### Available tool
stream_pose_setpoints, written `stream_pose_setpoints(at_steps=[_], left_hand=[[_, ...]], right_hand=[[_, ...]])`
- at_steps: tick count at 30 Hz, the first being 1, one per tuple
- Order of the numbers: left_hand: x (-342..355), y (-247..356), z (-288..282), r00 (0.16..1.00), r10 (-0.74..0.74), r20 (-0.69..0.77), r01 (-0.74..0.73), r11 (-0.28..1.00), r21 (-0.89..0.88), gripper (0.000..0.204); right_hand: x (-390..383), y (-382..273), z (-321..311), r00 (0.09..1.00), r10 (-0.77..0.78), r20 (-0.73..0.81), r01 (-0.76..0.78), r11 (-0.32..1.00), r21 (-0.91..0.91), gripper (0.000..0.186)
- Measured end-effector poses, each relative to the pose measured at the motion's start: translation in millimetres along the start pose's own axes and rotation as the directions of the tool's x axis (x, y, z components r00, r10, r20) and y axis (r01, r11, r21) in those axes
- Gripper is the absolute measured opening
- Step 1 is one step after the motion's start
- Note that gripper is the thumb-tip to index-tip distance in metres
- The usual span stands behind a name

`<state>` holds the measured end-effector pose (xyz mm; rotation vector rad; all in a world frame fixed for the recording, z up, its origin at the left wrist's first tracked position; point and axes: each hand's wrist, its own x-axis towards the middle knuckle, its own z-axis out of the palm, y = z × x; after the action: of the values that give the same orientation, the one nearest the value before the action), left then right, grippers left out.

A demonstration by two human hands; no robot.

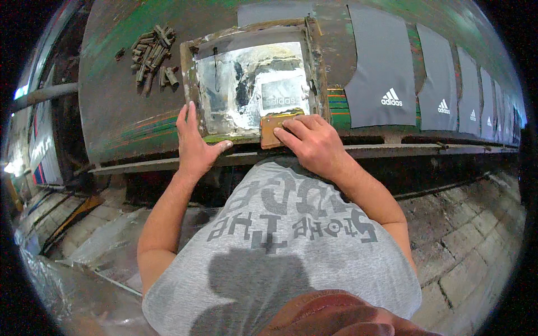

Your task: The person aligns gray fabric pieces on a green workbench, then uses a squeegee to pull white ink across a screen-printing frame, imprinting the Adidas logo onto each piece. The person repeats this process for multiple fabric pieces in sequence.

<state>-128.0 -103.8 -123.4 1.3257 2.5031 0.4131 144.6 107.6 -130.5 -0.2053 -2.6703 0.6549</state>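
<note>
A framed printing screen point(322, 84) lies on the long table, its mesh smeared with white ink around a small stencil window. My right hand point(314, 143) grips a brown squeegee point(271, 131) at the screen's near edge, just below the stencil window. The squeegee's upper edge meets the white ink. At the frame's near left corner, my left hand point(196, 143) rests with fingers stretched along the side and thumb spread apart; it holds nothing. Part of a grey fabric piece point(269, 12) shows beyond the frame's far edge.
Grey fabric panels point(384, 61) with white printed logos run in a row along the table to the right. A heap of short brown rolled pieces point(151, 53) lies left of the screen. A rail point(414, 148) follows the table's near edge, above a tiled floor point(465, 224).
</note>
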Motion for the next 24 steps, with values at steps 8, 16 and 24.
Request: stream_pose_setpoints(at_steps=[8, 16, 24], left_hand=[[12, -43, 15, 0.992, -0.06, -0.107, 0.041, 0.984, -0.173, 0.103], [51, -48, 25, 0.967, -0.183, -0.175, 0.152, 0.972, -0.18, 0.044], [52, -48, 33, 0.942, -0.226, -0.247, 0.16, 0.952, -0.262, 0.032]], right_hand=[[-4, -7, -12, 0.989, 0.133, 0.061, -0.141, 0.979, 0.149, 0.04], [2, 34, -33, 0.837, 0.441, -0.325, -0.393, 0.897, 0.205, 0.035], [116, 120, -53, 0.965, 0.12, -0.234, -0.159, 0.974, -0.16, 0.03]])
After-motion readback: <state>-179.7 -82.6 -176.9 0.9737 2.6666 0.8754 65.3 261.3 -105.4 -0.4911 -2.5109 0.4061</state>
